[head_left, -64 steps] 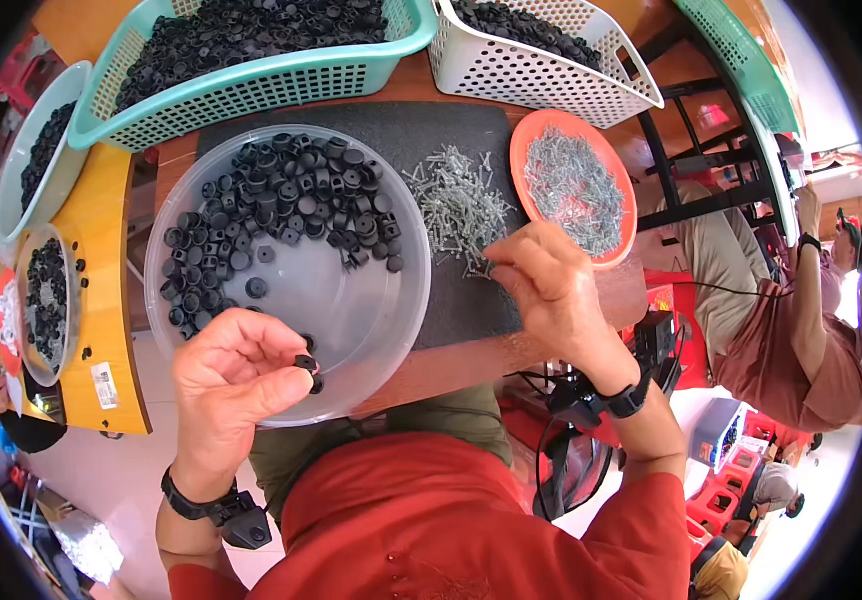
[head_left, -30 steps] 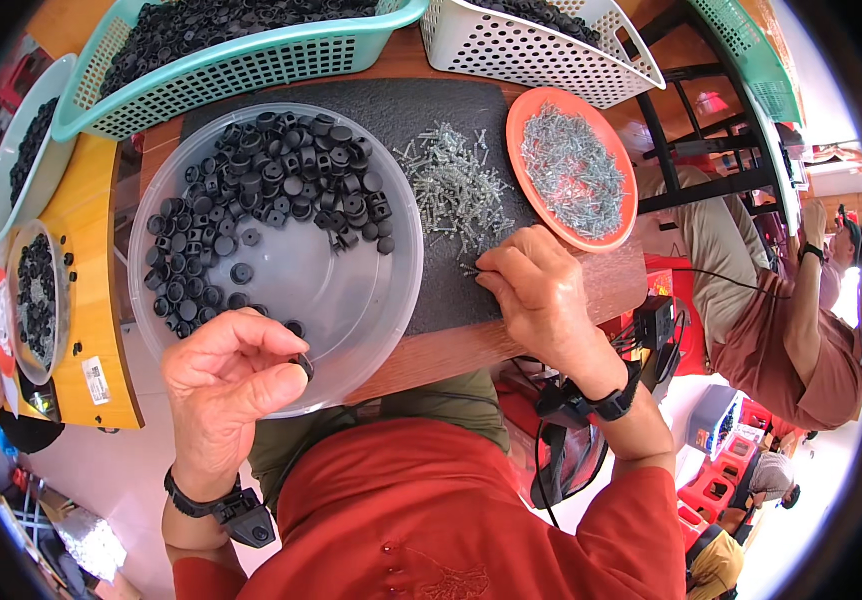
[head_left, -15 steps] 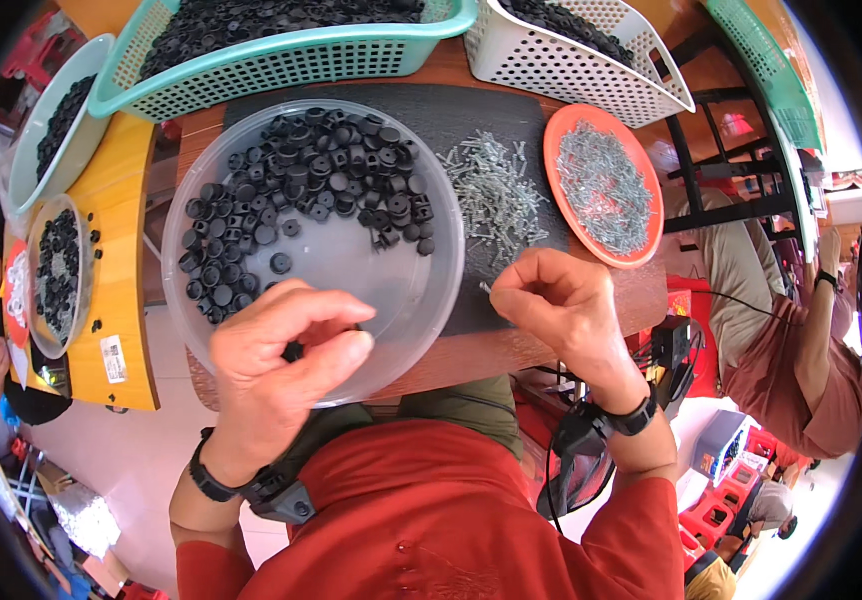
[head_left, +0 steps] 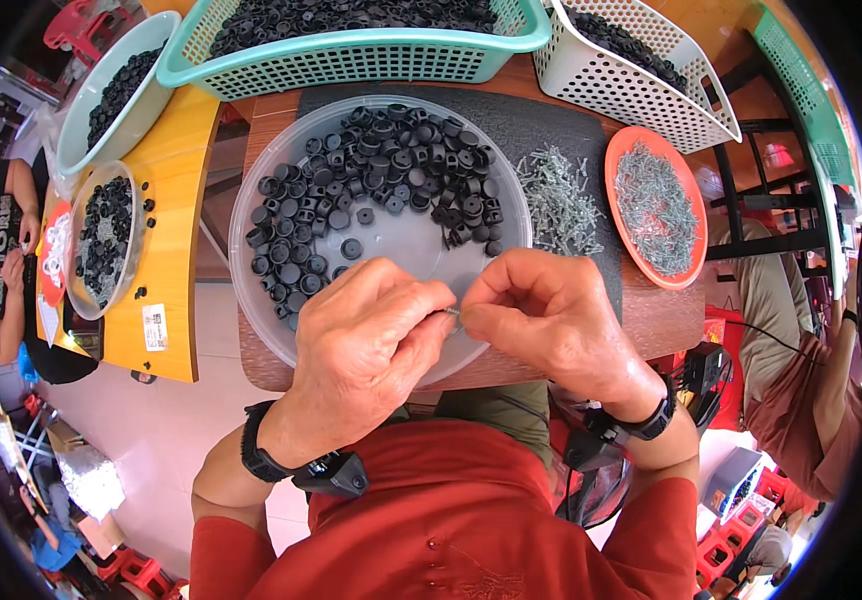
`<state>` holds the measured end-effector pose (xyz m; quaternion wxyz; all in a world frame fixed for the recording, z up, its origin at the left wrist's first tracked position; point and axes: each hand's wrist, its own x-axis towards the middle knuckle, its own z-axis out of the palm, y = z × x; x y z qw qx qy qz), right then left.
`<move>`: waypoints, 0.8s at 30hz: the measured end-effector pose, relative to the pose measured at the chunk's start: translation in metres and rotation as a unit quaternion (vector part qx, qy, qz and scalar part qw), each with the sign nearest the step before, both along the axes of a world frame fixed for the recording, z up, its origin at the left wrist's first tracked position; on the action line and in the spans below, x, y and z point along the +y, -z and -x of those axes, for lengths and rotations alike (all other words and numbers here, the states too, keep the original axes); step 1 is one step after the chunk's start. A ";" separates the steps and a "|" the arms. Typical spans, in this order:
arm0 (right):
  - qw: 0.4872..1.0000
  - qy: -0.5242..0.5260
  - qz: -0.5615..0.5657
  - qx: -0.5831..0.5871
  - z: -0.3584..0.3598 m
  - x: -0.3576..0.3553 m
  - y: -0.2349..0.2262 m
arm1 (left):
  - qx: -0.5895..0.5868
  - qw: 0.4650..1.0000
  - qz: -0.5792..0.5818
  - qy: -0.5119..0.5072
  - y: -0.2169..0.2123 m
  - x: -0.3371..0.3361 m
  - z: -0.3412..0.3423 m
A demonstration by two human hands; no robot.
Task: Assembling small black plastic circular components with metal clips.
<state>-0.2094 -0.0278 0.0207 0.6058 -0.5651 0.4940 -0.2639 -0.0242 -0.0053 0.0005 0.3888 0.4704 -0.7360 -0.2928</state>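
My two hands meet fingertip to fingertip over the near right side of a clear round tub (head_left: 242, 235) of small black plastic caps (head_left: 391, 165). My right hand (head_left: 551, 318) pinches a thin silver screw (head_left: 453, 311), whose end shows in the gap between the hands. With thumb and forefinger closed, my left hand (head_left: 366, 335) holds a small black plastic part, now mostly hidden by the fingers. Loose silver screws (head_left: 559, 203) lie heaped on a dark mat (head_left: 591, 140) right of the tub. An orange plate (head_left: 699, 240) beyond them carries more thin metal pieces.
Behind the tub stand a teal basket (head_left: 351, 58) and a white basket (head_left: 641, 95), both filled with black parts. On the yellow table (head_left: 173, 300) at left are a pale green basin (head_left: 81, 130) and a clear tray (head_left: 129, 270). Other people sit at both sides.
My right hand has moved left with the screw and my left hand has come in to meet it. The whole view has shifted, so the tub and baskets appear farther right.
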 end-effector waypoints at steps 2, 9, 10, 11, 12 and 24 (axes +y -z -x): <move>1.000 -0.012 0.026 0.004 -0.003 -0.001 0.002 | -0.013 1.000 0.025 0.000 0.001 -0.002 -0.002; 0.994 0.023 0.103 -0.034 -0.015 0.005 0.006 | 0.093 0.989 -0.112 -0.016 0.001 -0.001 -0.010; 0.994 0.021 0.103 -0.035 -0.016 0.006 0.012 | 0.092 0.989 -0.111 -0.018 0.001 -0.001 -0.011; 0.990 0.023 0.127 -0.056 -0.016 0.007 0.018 | 0.181 0.964 -0.191 -0.022 0.001 -0.001 -0.011; 0.985 0.025 0.150 -0.077 -0.017 0.008 0.021 | 0.268 0.925 -0.269 -0.025 0.001 0.000 -0.011; 0.973 0.108 0.110 -0.173 -0.017 0.008 0.015 | 0.439 0.826 -0.353 0.021 0.013 -0.003 -0.023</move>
